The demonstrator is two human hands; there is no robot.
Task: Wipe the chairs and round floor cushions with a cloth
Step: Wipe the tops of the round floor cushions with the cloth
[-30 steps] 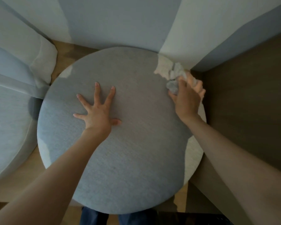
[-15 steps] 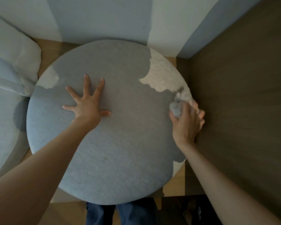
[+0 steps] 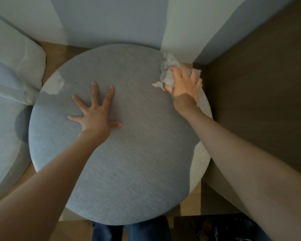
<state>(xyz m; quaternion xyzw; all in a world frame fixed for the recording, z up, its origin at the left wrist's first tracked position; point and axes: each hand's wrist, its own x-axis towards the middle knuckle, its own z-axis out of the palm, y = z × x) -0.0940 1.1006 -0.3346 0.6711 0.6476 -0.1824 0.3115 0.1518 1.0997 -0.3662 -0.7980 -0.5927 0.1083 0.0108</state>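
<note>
A round grey floor cushion (image 3: 128,162) fills the middle of the view, seen from above. My left hand (image 3: 95,115) lies flat on its upper middle with fingers spread wide. A crumpled white cloth (image 3: 169,73) sits at the cushion's upper right edge, and my right hand (image 3: 184,84) presses down on it with fingers over the cloth. Part of the cloth is hidden under that hand.
A second grey cushion (image 3: 1,136) lies at the left, touching a pale cushion (image 3: 15,54) behind it. A dark wooden panel (image 3: 259,93) stands close on the right. A light wall (image 3: 111,18) runs behind. My legs in dark trousers (image 3: 128,232) show below.
My right hand has slid the cloth from the cushion's right edge back up toward the far right edge. My left hand stays flat in place.
</note>
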